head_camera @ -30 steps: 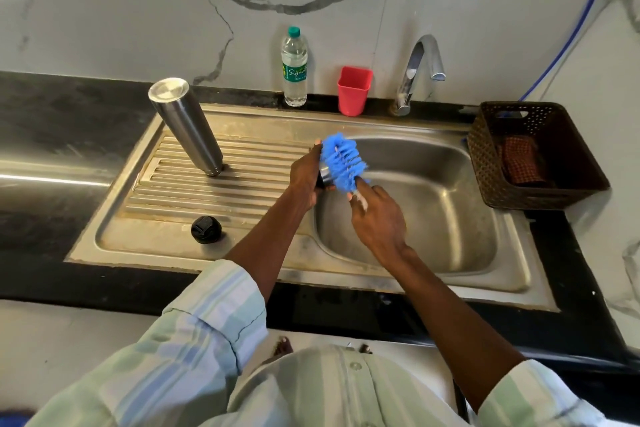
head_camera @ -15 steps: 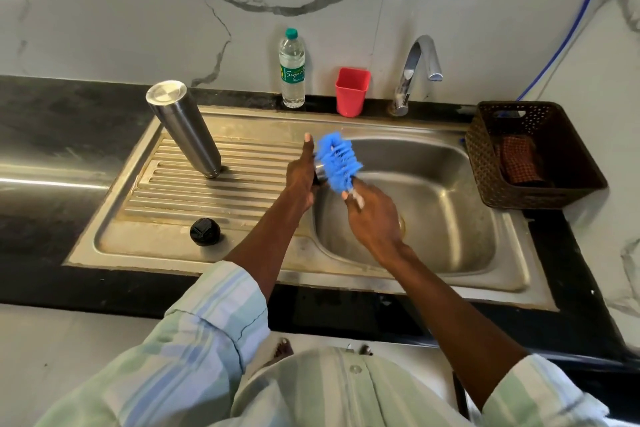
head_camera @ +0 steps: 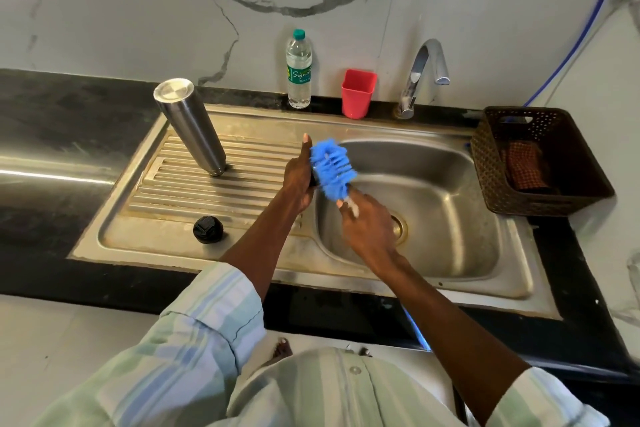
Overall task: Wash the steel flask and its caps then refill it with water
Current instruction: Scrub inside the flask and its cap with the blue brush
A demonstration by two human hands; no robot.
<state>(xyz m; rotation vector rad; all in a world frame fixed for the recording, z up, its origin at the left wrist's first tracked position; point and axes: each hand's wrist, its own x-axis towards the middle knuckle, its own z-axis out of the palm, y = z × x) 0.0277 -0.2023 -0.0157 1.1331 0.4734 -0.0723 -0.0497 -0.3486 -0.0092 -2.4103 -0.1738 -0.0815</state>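
At the far left of the frame the black desk point(head_camera: 52, 135) runs under a white marble wall point(head_camera: 138, 10) with grey veins. Set into it is the steel sink point(head_camera: 242, 263), its ribbed draining board on the left. The steel flask point(head_camera: 189, 126) stands upside down on those ribs, mouth down and base up, well apart from both hands. A black cap point(head_camera: 207, 229) lies on the flat part of the board, lower in the frame, touching neither hand.

At the frame's centre, over the basin's left edge, the left hand point(head_camera: 299, 177) has its fingers wrapped around a small cap, mostly hidden, with the thumb pointing up. The blue brush point(head_camera: 332, 168) presses against that cap. The right hand point(head_camera: 367, 225) has its fingers wrapped around the brush's white handle, just right of and below the bristles.

Along the back edge stand a plastic water bottle point(head_camera: 299, 69), a red cup point(head_camera: 358, 93) and a chrome tap point(head_camera: 420, 76). At the right, a brown basket point(head_camera: 519, 198) on the desk holds a checked cloth point(head_camera: 523, 166). A blue hose point(head_camera: 585, 24) runs up the wall.
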